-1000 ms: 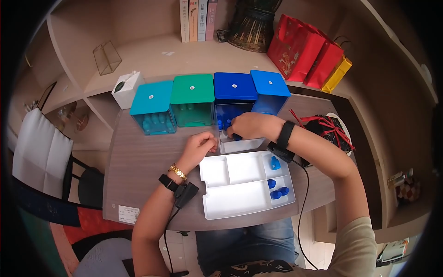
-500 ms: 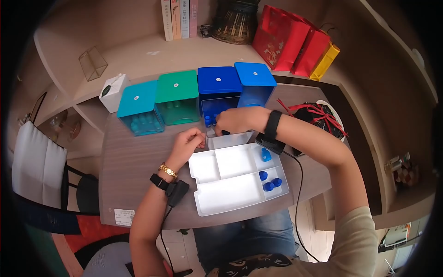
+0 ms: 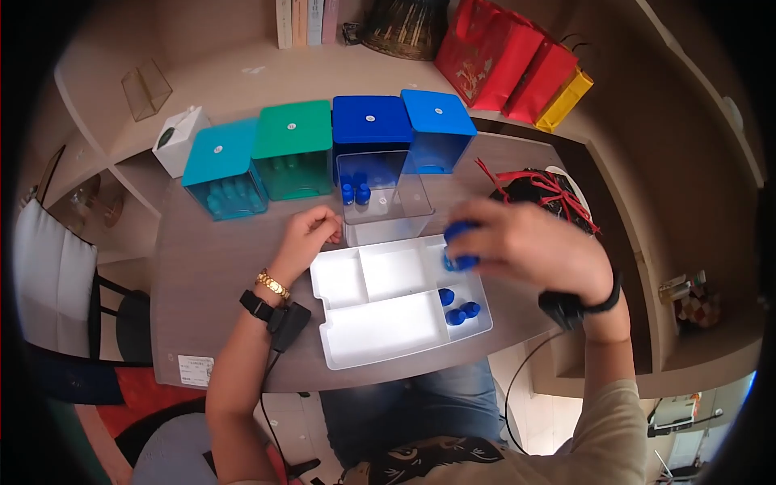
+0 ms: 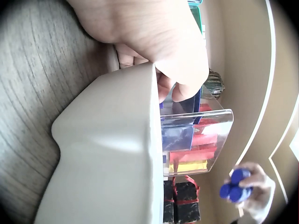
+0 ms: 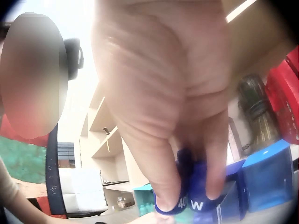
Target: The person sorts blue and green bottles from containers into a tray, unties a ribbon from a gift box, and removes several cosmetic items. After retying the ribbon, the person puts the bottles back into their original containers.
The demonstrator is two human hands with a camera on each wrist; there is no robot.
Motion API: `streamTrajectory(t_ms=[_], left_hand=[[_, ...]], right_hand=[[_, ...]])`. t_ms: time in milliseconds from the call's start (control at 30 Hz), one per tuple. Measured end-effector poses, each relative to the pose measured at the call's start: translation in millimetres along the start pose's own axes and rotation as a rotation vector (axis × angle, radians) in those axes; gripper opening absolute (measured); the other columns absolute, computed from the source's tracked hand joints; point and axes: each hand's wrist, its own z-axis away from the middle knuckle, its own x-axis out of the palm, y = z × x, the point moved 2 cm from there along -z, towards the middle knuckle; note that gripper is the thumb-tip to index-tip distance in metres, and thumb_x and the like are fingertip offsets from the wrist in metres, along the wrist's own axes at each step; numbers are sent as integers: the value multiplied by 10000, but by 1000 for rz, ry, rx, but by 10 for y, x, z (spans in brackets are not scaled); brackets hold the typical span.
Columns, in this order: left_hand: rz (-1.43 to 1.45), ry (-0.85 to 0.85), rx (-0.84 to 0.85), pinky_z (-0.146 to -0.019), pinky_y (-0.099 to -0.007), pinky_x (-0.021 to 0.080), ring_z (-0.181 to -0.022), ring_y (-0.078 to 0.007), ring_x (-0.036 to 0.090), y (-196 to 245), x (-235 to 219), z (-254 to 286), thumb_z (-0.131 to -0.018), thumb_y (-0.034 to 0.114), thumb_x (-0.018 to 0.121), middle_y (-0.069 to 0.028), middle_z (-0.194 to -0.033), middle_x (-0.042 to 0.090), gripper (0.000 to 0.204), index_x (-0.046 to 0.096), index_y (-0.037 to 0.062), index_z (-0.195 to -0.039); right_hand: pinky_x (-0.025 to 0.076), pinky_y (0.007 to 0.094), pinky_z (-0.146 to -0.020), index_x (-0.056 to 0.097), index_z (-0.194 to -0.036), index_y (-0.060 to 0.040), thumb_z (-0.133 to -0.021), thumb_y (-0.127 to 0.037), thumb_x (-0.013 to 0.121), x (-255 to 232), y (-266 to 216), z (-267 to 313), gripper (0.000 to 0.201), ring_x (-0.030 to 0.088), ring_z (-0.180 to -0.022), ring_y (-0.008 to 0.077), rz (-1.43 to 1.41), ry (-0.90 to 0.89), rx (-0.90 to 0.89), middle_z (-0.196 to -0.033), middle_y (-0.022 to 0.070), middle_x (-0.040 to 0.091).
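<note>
"Bottles [image 4: 237,193], dark blue ones, have just come out of the clear drawer [image 3: 380,233]; half a second ago the right hand [image 3: 517,242] was down inside it."

"Where are they now?"

"Clamped between that hand's thumb and fingers, over the far right part of the white tray [image 3: 386,327]. The left wrist view seems to show three."

"And the left hand [image 3: 311,230]?"

"Resting on the desk [image 3: 234,267], left of the drawer, fingers loosely curled, apparently around nothing. I can't tell whether it touches the drawer. The hands are well apart."

"So what does the change mean?"

"I'd judge this batch picked out but not set down. Three tray bottles [image 3: 456,316] sit unchanged near right; some leftover bottles [image 3: 363,194] stand at the drawer's left side."
</note>
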Motion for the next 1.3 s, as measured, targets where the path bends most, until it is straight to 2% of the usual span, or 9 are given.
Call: streamTrajectory(t_ms=[167, 267, 333, 400, 600, 700, 900, 1100, 1300], left_hand=[[-13, -11, 4, -739, -250, 541, -786, -93, 646, 13, -12, -6, -1000, 104, 592, -34, -843, 684, 155, 667, -21, -945], [-15, -5, 1, -739, -251, 541, -785, -94, 646, 26, -6, 3, -999, 103, 591, -33, -840, 682, 154, 666, -20, -947], [-17, -3, 2, -739, -251, 541, -784, -95, 646, 34, -12, 6, -1000, 105, 592, -33, -839, 682, 154, 666, -20, -947], [-18, -2, 4, -740, -251, 542, -783, -95, 647, 16, -14, -4, -1001, 108, 595, -34, -840, 682, 156, 667, -18, -944], [-37, 7, -7, -741, -253, 543, -788, -98, 651, 48, -6, 14, -1003, 112, 594, -35, -846, 685, 164, 667, -21, -939], [-21, 2, -3, -742, -252, 544, -792, -99, 653, 34, -11, 9, -1004, 114, 596, -37, -846, 687, 167, 671, -22, -945], [-16, -25, -9, -738, -249, 544, -795, -95, 653, -12, -34, -18, -1005, 115, 599, -36, -845, 690, 166, 681, -23, -961], [14, 5, -18, -732, -245, 541, -784, -90, 653, -7, -16, -6, -1004, 112, 600, -33, -848, 692, 169, 681, -26, -951], [-2, -4, -25, -732, -242, 539, -780, -89, 651, -6, -19, -10, -1004, 108, 599, -31, -848, 691, 166, 680, -26, -950]], right_hand=[[585, 394, -816, 662, -1073, -34, -825, -30, 668, 435, -207, 441, 248, 706, -935, 331, 19, -226, 43, -1184, 157, 589], [603, 387, -843, 706, -1129, -71, -792, -30, 721, 691, -165, 545, 340, 701, -1022, 322, 49, -225, 92, -1282, 155, 603], [594, 384, -847, 691, -1112, -60, -798, -22, 706, 754, -151, 564, 317, 691, -1019, 314, 40, -178, 81, -1265, 154, 595], [579, 378, -840, 664, -1078, -48, -815, -8, 672, 773, -154, 581, 267, 682, -994, 307, 22, -127, 75, -1224, 157, 587], [591, 388, -851, 685, -1125, -56, -810, 10, 670, 697, -262, 636, 322, 679, -1038, 312, 38, -178, 90, -1243, 166, 597], [596, 391, -884, 703, -1127, -72, -781, -15, 719, 725, -317, 673, 350, 677, -1099, 320, 61, -182, 146, -1305, 152, 591], [582, 393, -890, 694, -1145, -78, -820, -52, 716, 768, -170, 618, 326, 670, -1070, 322, 48, -102, 119, -1257, 170, 594], [564, 424, -907, 697, -1144, -104, -831, -123, 773, 821, -27, 549, 323, 666, -1084, 340, -81, -182, 115, -1271, 150, 620], [563, 423, -894, 699, -1148, -89, -848, -139, 759, 825, 35, 537, 310, 685, -1029, 356, -147, -180, 125, -1269, 158, 637]])
